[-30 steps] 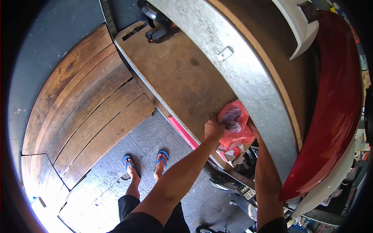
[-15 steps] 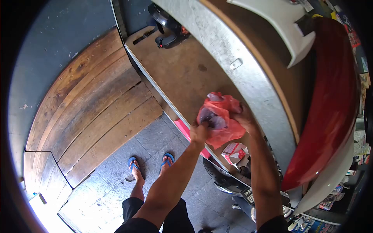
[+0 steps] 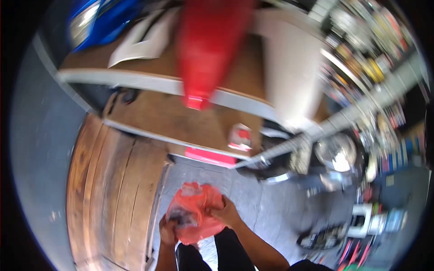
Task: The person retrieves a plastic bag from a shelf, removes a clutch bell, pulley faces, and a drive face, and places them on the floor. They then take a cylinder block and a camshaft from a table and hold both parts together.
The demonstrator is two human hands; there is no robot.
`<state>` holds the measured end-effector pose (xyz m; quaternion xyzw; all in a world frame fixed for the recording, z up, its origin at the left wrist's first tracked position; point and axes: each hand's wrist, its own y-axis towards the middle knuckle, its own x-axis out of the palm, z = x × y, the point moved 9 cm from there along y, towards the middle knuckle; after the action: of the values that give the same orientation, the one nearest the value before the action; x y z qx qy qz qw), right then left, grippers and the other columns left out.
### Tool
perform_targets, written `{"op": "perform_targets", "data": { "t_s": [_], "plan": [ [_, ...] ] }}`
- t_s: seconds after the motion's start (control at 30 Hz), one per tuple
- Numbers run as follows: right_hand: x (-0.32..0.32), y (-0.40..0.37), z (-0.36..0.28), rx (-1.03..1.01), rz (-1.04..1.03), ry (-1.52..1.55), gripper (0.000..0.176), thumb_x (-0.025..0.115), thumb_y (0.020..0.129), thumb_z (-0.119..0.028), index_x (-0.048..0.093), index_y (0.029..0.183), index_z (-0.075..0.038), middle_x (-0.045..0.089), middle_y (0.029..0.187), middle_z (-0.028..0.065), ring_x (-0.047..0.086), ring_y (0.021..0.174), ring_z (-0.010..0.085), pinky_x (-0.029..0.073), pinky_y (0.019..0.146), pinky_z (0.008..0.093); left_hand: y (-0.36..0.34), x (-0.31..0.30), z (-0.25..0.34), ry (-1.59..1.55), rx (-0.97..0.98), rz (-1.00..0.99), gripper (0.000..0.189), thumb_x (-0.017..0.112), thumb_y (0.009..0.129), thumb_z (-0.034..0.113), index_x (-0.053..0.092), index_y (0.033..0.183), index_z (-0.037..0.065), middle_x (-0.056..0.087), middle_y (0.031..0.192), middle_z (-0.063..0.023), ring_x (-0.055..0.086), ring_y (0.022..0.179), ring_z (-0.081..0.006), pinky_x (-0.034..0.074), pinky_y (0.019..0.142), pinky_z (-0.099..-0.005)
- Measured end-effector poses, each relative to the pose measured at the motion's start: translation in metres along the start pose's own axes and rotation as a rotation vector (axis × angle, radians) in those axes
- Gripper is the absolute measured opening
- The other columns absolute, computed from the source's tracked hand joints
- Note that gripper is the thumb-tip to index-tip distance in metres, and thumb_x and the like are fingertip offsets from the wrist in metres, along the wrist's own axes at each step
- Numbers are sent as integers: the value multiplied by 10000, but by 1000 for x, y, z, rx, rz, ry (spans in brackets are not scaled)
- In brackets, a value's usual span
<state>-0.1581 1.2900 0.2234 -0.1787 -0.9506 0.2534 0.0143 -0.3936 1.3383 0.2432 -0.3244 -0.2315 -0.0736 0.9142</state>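
Note:
Held low in front of my legs is a thin red plastic bag [image 3: 201, 205]. Something dark and greyish shows at its left side, too blurred to name. My left hand [image 3: 168, 231] grips the bag's left edge with the fingers closed. On the other side, my right hand [image 3: 227, 214] pinches the bag's right part, thumb on top. Both forearms reach up from the bottom of the view, and the bag hides some of the fingers.
Ahead stands a shelf [image 3: 176, 117] with a small red-and-white box [image 3: 240, 137] on it. Red [image 3: 208, 45] and white panels lie on the upper shelf. A wooden bench [image 3: 122, 194] is at left. A motorcycle [image 3: 289, 158] stands at right on the grey tiled floor [image 3: 266, 207].
The view has swung to the right and is motion-blurred. Both hands have drawn the red bag away from the shelf, back over the floor near my legs. They still hold it.

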Motion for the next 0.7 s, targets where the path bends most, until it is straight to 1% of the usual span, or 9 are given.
{"op": "perform_targets", "data": {
  "t_s": [0.03, 0.07, 0.13, 0.23, 0.33, 0.47, 0.57, 0.67, 0.7],
  "plan": [
    [-5, -48, 3, 137, 2, 299, 659, 869, 714, -100, 549, 1271, 47, 657, 1157, 116, 629, 1068, 180, 537, 907, 333, -20, -3, -25, 4, -74, -25, 506, 519, 670, 59, 601, 1153, -67, 669, 1015, -134, 677, 895, -265, 567, 819, -376],
    [-22, -78, 44, 47, 106, 218, 684, 880, 719, -178, 549, 1275, 45, 662, 1160, 120, 639, 1062, 205, 531, 918, 344, -39, -5, -46, 55, -126, -20, 493, 524, 663, 58, 602, 1135, -62, 666, 999, -132, 676, 892, -275, 571, 819, -388],
    [-58, -169, 58, 199, 248, 9, 759, 884, 720, -309, 539, 1299, 41, 658, 1193, 139, 642, 1082, 245, 516, 946, 357, -85, 0, -87, 168, -277, -115, 487, 537, 648, 46, 602, 1120, -58, 662, 1006, -136, 676, 889, -283, 576, 827, -395],
    [-100, -279, 128, 299, 414, 5, 837, 876, 711, -418, 529, 1323, 35, 659, 1207, 154, 631, 1122, 273, 503, 964, 366, -158, 35, -139, 337, -451, -264, 474, 520, 670, -11, 606, 1135, -42, 662, 1026, -138, 671, 918, -263, 564, 857, -379],
    [-136, -392, 180, 280, 625, 172, 890, 876, 698, -451, 515, 1330, 61, 654, 1206, 183, 618, 1154, 273, 500, 972, 363, -227, 79, -187, 483, -573, -438, 435, 529, 698, -14, 610, 1124, -39, 664, 1023, -130, 667, 927, -253, 560, 861, -373],
    [-179, -551, 231, 368, 878, 308, 828, 886, 722, -376, 519, 1305, 84, 658, 1195, 177, 625, 1135, 241, 508, 968, 356, -318, 131, -279, 747, -621, -712, 359, 543, 736, 4, 621, 1085, -28, 666, 1000, -116, 668, 924, -244, 557, 850, -373],
    [-205, -656, 285, 66, 1083, 760, 646, 870, 772, -159, 535, 1272, 77, 674, 1159, 114, 644, 1034, 167, 537, 925, 345, -392, 155, -363, 899, -643, -832, 354, 545, 740, 9, 625, 1082, -36, 667, 977, -117, 667, 888, -236, 551, 794, -357],
    [-248, -758, 316, -141, 1214, 785, 574, 858, 759, -130, 585, 1238, 26, 698, 1093, 86, 659, 995, 168, 546, 890, 346, -479, 182, -451, 968, -752, -962, 371, 539, 764, 33, 643, 1113, -40, 675, 996, -117, 662, 854, -216, 538, 761, -337],
    [-255, -795, 329, 18, 1291, 708, 557, 855, 751, -130, 595, 1221, 20, 702, 1077, 84, 663, 984, 165, 551, 876, 348, -501, 189, -475, 1074, -736, -1039, 421, 510, 768, 31, 631, 1166, -38, 672, 1080, -131, 660, 962, -234, 537, 861, -353]
  ]
}}
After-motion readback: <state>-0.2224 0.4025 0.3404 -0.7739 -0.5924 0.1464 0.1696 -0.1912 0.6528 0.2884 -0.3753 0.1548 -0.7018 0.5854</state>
